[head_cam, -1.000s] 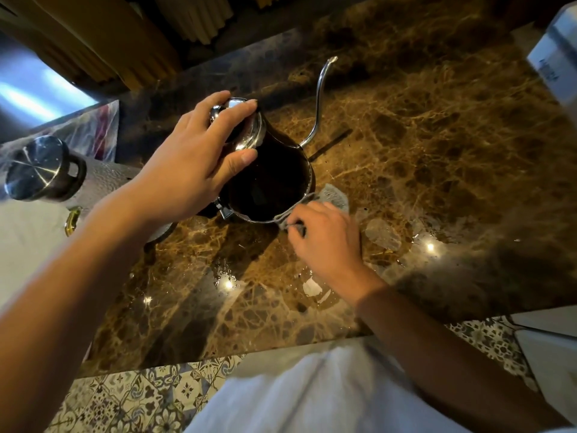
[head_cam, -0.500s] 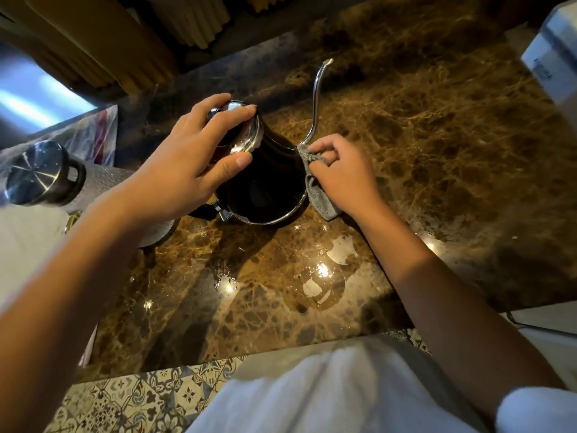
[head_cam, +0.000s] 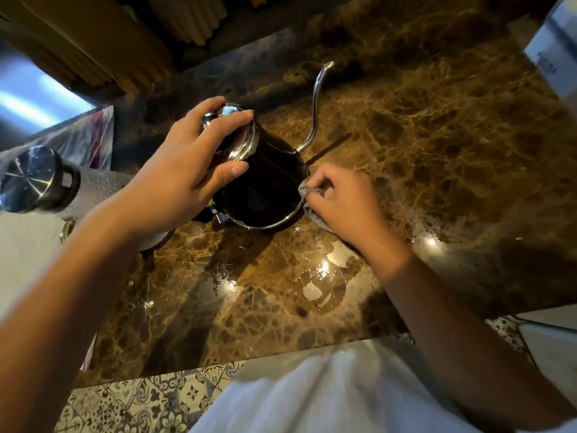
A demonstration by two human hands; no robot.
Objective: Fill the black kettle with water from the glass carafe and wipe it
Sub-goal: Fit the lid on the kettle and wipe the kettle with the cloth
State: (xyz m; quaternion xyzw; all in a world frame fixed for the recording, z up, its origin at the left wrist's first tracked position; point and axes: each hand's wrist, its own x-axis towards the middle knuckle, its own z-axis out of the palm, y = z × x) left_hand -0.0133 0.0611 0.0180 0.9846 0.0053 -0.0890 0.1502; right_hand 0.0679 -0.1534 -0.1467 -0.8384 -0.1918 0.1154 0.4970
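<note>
The black kettle (head_cam: 265,189) stands on the brown marble counter (head_cam: 437,145), its thin silver gooseneck spout (head_cam: 315,101) rising to the back right. My left hand (head_cam: 184,176) rests over its shiny lid, fingers wrapped around the rim. My right hand (head_cam: 346,204) presses a small grey cloth (head_cam: 309,195) against the kettle's lower right side. The glass carafe (head_cam: 93,189) stands at the left, partly hidden behind my left forearm, with a steel lid (head_cam: 31,179).
Wet patches and glints lie on the counter (head_cam: 324,270) in front of the kettle. A white box (head_cam: 555,51) sits at the far right edge. A colourful sheet (head_cam: 84,139) lies at the back left. The patterned tile floor (head_cam: 134,404) shows below the counter's front edge.
My right hand with the cloth went from the kettle's front base up to its spout side, then back down to the lower right side. My left hand stayed on the lid.
</note>
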